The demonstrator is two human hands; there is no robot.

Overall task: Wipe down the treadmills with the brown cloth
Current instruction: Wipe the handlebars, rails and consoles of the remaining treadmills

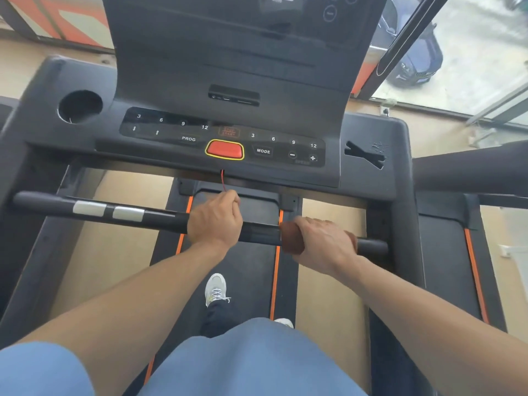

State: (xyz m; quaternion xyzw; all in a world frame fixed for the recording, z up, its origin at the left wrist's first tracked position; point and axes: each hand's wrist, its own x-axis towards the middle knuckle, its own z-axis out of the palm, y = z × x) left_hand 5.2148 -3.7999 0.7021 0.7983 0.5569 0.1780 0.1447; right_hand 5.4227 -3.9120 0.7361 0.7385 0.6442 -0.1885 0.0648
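Observation:
I stand on a dark grey treadmill (371,132) facing its console. A black crossbar handle (160,217) with two silver sensor pads runs below the console. My left hand (215,218) sits at the middle of the bar and pinches the thin red safety cord (223,180) hanging under the red stop button (225,150). My right hand (323,241) grips the brown cloth (293,238), which is wrapped around the bar near its right end. Most of the cloth is hidden under my fingers.
A round cup holder (80,106) sits at the console's left, a cross-shaped slot (365,155) at its right. The black belt (254,275) with orange edge stripes runs below, my shoe (216,288) on it. A second treadmill (445,238) stands at the right, a window beyond.

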